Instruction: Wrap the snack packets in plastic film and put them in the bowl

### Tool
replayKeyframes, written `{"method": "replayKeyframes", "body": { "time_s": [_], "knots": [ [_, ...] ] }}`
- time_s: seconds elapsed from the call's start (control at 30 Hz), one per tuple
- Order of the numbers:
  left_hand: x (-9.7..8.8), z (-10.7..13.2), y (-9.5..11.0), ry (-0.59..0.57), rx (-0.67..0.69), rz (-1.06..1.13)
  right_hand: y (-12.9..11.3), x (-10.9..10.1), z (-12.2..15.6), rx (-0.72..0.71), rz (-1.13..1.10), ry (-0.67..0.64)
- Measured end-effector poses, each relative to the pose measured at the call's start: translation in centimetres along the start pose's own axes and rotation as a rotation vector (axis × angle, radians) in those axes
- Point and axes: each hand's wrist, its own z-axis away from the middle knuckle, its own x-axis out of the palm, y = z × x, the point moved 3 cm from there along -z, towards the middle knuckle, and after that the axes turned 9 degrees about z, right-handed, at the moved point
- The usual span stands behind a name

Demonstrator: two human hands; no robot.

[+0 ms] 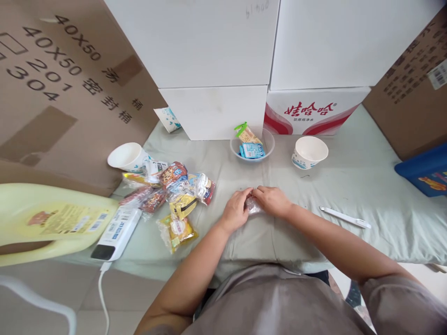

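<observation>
My left hand (235,209) and my right hand (271,201) meet at the middle of the green-covered table (349,186). Both are closed on a small clear plastic snack packet (253,205), which is mostly hidden between my fingers. A pile of several wrapped snacks (171,195) lies just left of my left hand. Behind my hands stands a clear bowl (267,139) holding a blue packet and a green-topped packet.
A white paper cup (309,151) stands right of the bowl; another (127,157) lies on its side at the left. A white pen-like stick (345,217) lies at the right. A power bank (117,232) and yellow jug (52,223) are left. Cardboard boxes (216,56) wall the back.
</observation>
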Motion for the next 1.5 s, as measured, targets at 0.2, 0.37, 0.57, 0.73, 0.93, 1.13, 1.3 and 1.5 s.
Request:
{"method": "replayKeyframes", "body": {
  "time_s": [0.2,0.37,0.57,0.73,0.93,1.13,1.3,1.5],
  "knots": [
    [-0.5,0.0,0.2,0.109,-0.009,0.094,-0.4,1.5,-0.5,0.078,0.028,0.077],
    [-0.1,-0.2,0.6,0.09,-0.038,-0.092,0.2,1.8,0.0,0.114,-0.02,0.252],
    [0.0,-0.5,0.7,0.09,-0.099,-0.151,1.9,0.4,1.1,0.127,-0.136,0.53],
    [-0.5,-0.4,-0.1,0.109,-0.093,-0.102,-1.0,0.9,0.9,-0.165,-0.215,0.262],
    [-1.0,-0.2,-1.8,0.217,-0.089,-0.019,-2.5,0.5,1.5,-0.167,-0.083,0.105],
    [-0.9,-0.3,-1.3,0.161,-0.094,-0.045,7.7,-6.9,2.5,0.14,-0.012,0.227],
    [-0.6,-0.5,-1.0,0.105,-0.116,-0.068,18.4,-10.6,0.5,0.651,0.215,-0.172],
    [-0.7,-0.7,-0.9,0.084,-0.107,-0.041,19.9,-6.0,-3.4,0.6,0.179,-0.542]
  ]
}}
